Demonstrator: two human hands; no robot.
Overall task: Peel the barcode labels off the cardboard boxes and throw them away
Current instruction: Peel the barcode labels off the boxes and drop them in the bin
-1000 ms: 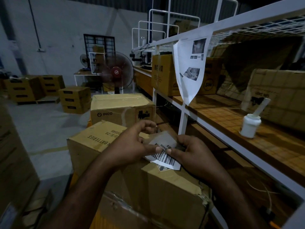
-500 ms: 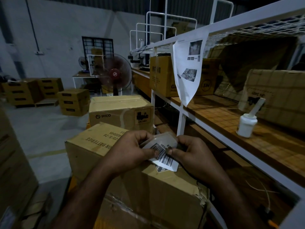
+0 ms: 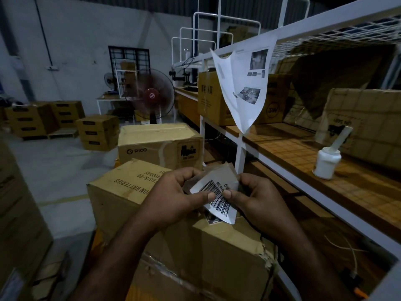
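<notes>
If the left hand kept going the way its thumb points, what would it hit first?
Probably the right hand: the left hand pinches the barcode label, and both thumbs nearly meet on it, though depth is unclear.

We see a dim room: grey wall [image 3: 71, 40] upper left, barred window [image 3: 129, 60], red fan [image 3: 152, 97] centre, white shelving [image 3: 325, 22] right.

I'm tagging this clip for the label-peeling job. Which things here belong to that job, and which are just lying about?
Job: barcode label, pinched by left hand and right hand; cardboard box beneath them; PICO box behind.
Lying about: white bottle on the shelf; hanging paper sheet; red fan.
</notes>
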